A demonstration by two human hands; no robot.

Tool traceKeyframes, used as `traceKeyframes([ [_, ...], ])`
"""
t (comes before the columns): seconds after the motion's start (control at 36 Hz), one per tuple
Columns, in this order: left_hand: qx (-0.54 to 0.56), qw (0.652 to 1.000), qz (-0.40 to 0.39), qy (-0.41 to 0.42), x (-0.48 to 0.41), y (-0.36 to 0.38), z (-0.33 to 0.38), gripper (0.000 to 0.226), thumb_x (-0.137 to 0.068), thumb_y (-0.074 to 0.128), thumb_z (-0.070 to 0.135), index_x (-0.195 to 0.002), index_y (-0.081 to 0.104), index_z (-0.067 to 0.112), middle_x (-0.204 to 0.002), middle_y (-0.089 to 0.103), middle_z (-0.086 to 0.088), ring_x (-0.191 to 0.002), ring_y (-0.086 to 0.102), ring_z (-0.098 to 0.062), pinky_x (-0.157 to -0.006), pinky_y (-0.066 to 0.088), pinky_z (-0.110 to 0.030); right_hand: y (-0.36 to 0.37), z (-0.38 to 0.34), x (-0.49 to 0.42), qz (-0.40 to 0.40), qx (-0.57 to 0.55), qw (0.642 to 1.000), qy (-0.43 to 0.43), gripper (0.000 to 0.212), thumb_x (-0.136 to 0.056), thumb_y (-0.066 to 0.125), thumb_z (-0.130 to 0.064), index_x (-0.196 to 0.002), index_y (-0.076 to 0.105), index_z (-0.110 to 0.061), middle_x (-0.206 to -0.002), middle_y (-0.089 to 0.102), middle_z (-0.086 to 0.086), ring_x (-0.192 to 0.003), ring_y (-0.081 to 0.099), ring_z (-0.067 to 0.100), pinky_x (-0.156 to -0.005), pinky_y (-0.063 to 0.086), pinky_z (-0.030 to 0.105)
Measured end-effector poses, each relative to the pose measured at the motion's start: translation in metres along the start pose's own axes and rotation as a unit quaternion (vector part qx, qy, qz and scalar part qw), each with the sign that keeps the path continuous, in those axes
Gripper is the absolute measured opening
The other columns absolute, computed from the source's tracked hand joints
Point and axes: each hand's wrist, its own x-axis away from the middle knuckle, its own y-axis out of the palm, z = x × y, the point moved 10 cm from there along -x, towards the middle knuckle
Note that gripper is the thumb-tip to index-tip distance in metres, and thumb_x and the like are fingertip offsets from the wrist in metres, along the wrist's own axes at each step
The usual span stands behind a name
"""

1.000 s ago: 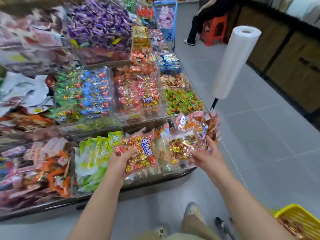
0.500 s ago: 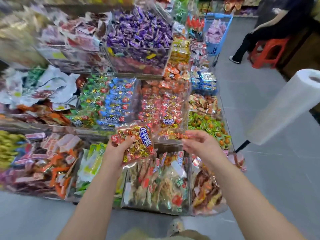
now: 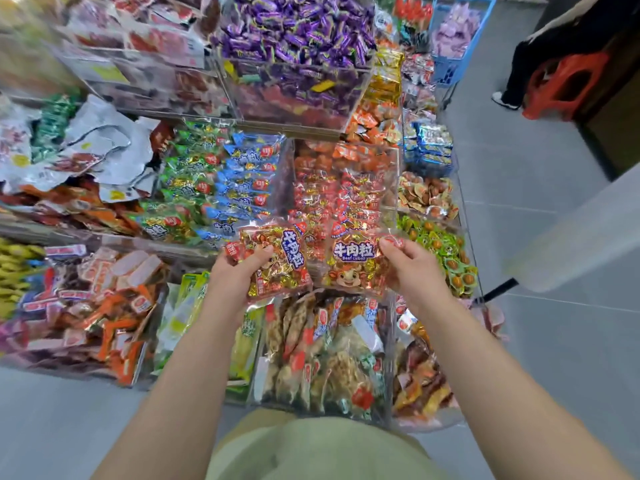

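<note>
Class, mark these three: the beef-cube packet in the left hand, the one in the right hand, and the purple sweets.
Left-hand packet [image 3: 278, 268], head view, middle of its front.
Right-hand packet [image 3: 356, 266], head view, just below its label.
Purple sweets [image 3: 294, 29], head view, top of the heap.

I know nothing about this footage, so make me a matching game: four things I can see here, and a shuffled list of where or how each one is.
Things:
1. left hand
2. right hand
3. purple sweets
4. red stool

Places or states:
A. stands on the grey floor
B. grips the slanted packet
C. piled in the top clear bin
D. pinches the level packet at its edge

Pairs: 1-B, 2-D, 3-C, 4-A.
</note>
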Motion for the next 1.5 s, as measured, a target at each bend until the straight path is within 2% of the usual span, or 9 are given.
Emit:
traceKeyframes([
  [0.33,-0.113,0.991,-0.077,-0.008,-0.052,0.004,0.025,0.050,-0.068,0.085,0.032,-0.111,0.063,0.021,-0.102,0.074,0.000,-0.098,0.069,-0.025,-0.095,0.050,-0.053,0.033,0.009,-0.007,0.009,-0.110,0.992,0.059,0.027,-0.084,0.065,-0.007,-0.108,0.059,-0.017,-0.105,0.064,0.007,-0.063,0.064,0.012,-0.051,0.052,0.030],
  [0.47,-0.161,0.984,-0.063,0.052,-0.069,0.002,0.054,0.054,-0.066,0.084,0.038,-0.113,0.062,0.023,-0.102,0.070,0.007,-0.098,0.065,-0.014,-0.088,0.046,-0.037,0.014,-0.019,-0.021,0.128,0.010,0.992,-0.016,0.016,-0.087,0.064,-0.011,-0.096,0.058,-0.023,-0.102,0.066,0.002,-0.089,0.063,0.021,-0.085,0.052,0.045],
  [0.61,-0.170,0.979,-0.103,0.050,-0.082,0.013,0.068,0.038,-0.067,0.084,0.038,-0.097,0.062,0.033,-0.092,0.072,0.016,-0.094,0.065,-0.006,-0.085,0.043,-0.033,0.011,-0.042,-0.035,0.177,0.110,0.977,-0.053,0.017,-0.089,0.062,-0.022,-0.097,0.054,-0.034,-0.112,0.063,0.000,-0.095,0.061,0.017,-0.086,0.053,0.038],
  [0.72,-0.163,0.979,-0.116,0.038,-0.092,0.024,0.071,0.051,-0.064,0.085,0.038,-0.108,0.063,0.024,-0.102,0.072,0.006,-0.101,0.066,-0.017,-0.099,0.046,-0.046,0.015,-0.050,-0.056,0.176,0.175,0.967,-0.062,0.019,-0.090,0.061,-0.026,-0.108,0.053,-0.028,-0.102,0.062,-0.005,-0.069,0.056,0.005,-0.059,0.049,0.022],
  [0.94,-0.155,0.982,-0.106,0.009,-0.106,0.036,0.067,0.048,-0.067,0.085,0.037,-0.107,0.060,0.026,-0.101,0.071,0.006,-0.101,0.065,-0.019,-0.099,0.046,-0.051,0.030,-0.063,-0.095,0.094,0.355,0.927,-0.081,0.021,-0.090,0.061,-0.018,-0.098,0.046,-0.030,-0.092,0.057,-0.007,-0.063,0.055,0.004,-0.044,0.036,0.017],
  [1.19,-0.157,0.982,-0.105,-0.010,-0.111,0.046,0.059,0.050,-0.067,0.085,0.037,-0.109,0.059,0.026,-0.106,0.070,0.003,-0.103,0.064,-0.022,-0.099,0.046,-0.051,0.049,-0.010,-0.115,0.006,0.409,0.912,-0.011,0.017,-0.086,0.056,-0.001,-0.099,0.050,-0.010,-0.094,0.060,0.007,-0.082,0.061,0.022,-0.065,0.054,0.036],
  [1.28,-0.158,0.981,-0.110,-0.007,-0.111,0.050,0.058,0.041,-0.069,0.084,0.033,-0.103,0.061,0.026,-0.102,0.072,0.003,-0.100,0.067,-0.020,-0.097,0.049,-0.049,0.060,-0.005,-0.122,-0.013,0.526,0.850,-0.021,0.031,-0.080,0.049,0.011,-0.106,0.051,-0.006,-0.098,0.060,0.013,-0.095,0.059,0.030,-0.065,0.047,0.030],
  [1.39,-0.161,0.981,-0.111,-0.010,-0.110,0.052,0.059,0.038,-0.070,0.083,0.032,-0.101,0.062,0.026,-0.102,0.072,0.001,-0.099,0.067,-0.021,-0.095,0.050,-0.049,0.083,-0.015,-0.128,-0.021,0.731,0.675,-0.100,0.048,-0.077,0.050,0.005,-0.121,0.050,-0.013,-0.120,0.057,0.011,-0.126,0.039,0.032,-0.102,0.035,0.042],
  [1.5,-0.160,0.981,-0.105,-0.007,-0.111,0.053,0.059,0.038,-0.071,0.083,0.032,-0.101,0.061,0.027,-0.100,0.072,0.002,-0.097,0.068,-0.020,-0.094,0.051,-0.049,0.094,0.003,-0.133,-0.087,0.755,0.645,-0.071,0.049,-0.079,0.059,-0.013,-0.125,0.042,-0.013,-0.125,0.050,0.012,-0.121,0.040,0.031,-0.103,0.036,0.046],
])
